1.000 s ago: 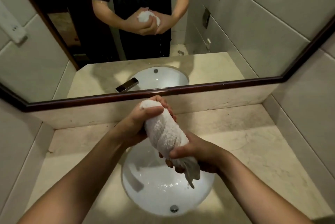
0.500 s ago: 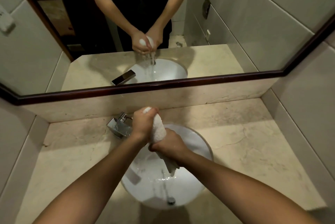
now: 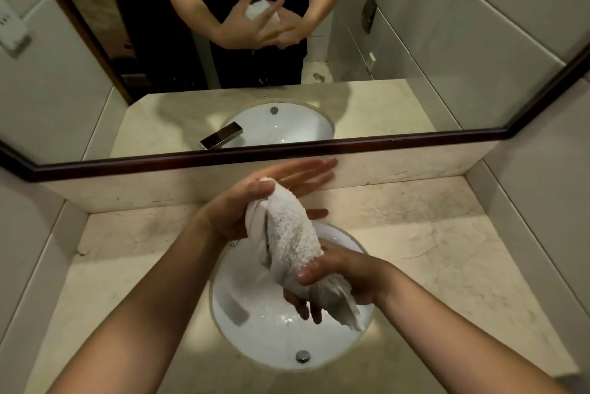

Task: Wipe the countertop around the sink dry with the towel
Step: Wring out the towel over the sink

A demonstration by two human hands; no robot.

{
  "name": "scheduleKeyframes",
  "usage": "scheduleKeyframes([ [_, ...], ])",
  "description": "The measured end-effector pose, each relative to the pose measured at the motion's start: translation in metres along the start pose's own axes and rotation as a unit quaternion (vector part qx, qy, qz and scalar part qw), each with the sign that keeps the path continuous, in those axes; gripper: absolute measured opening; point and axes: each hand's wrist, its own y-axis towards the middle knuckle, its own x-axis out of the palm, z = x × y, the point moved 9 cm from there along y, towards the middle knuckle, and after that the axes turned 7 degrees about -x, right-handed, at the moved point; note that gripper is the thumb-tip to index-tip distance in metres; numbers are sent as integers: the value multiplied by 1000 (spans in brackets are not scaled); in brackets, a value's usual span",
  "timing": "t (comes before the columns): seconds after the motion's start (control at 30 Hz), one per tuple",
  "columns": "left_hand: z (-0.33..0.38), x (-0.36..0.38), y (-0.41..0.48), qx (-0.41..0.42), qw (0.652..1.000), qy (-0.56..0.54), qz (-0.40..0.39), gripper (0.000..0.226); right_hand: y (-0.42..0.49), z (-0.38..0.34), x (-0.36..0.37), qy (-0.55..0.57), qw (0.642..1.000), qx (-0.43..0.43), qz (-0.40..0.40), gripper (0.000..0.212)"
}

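Two hands share the towel [image 3: 290, 234] above the sink [image 3: 255, 329], in the middle of the frame. We see it as a twisted roll. Its long axis runs from upper centre down toward the lower right, and it hangs over the basin without touching the tabletop [image 3: 447, 250].

The right hand [image 3: 348, 278] grips the lower end, fingers [image 3: 303, 307] curled round it and a loose tail poking out below. The left hand [image 3: 239, 211] lies flat under the upper end. Its fingers [image 3: 306, 173] are straight and released, pointing toward the right of the frame. The thumb rests by the roll's top (whether it presses, we cannot tell).

So the right hand has the real hold, and we judge it the one to carry the towel out. Tabletop lies on both sides of the basin, and the broader stretch is to the right, on the gripping hand's side. We expect the roll needs opening out before it can wipe flat.
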Motion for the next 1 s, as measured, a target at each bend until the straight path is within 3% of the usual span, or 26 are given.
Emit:
scheduleKeyframes([
  [0.07, 4, 19, 4, 1, 998, -2, -59, 55, -2, 0, 6, 16, 999, -14, -36, 44],
  [0.13, 9, 16, 3, 22, 998, 59, -15, 31, -5, -2, 0, 18, 999, -38, -13, 50],
  [0.2, 9, 2, -2, 32, 993, 77, 79, 16, -11, -7, -15, -15, 997, -50, 62, 59],
  [0.27, 4, -13, -11, 36, 980, 62, 187, 24, -18, -15, -25, -89, 986, -51, 133, 67],
  [0.37, -4, -23, -21, 41, 962, 55, 266, 26, -17, -22, -20, -196, 966, -21, 169, 55],
  [0.5, -19, -34, -29, 47, 921, 115, 370, 23, -6, -8, -23, -255, 937, -6, 239, 40],
  [0.67, -52, -79, -38, 34, 842, 150, 517, 35, 13, 24, -51, -334, 876, 41, 346, 31],
  [0.8, -75, -104, -43, -10, 803, 174, 570, 37, 24, 48, -64, -341, 857, 68, 379, 31],
  [0.9, -83, -103, -48, -34, 818, 150, 554, 19, 26, 56, -57, -279, 892, 58, 351, 31],
  [1.0, -75, -87, -46, -48, 888, 94, 449, 21, 20, 53, -40, -165, 943, 42, 285, 34],
])
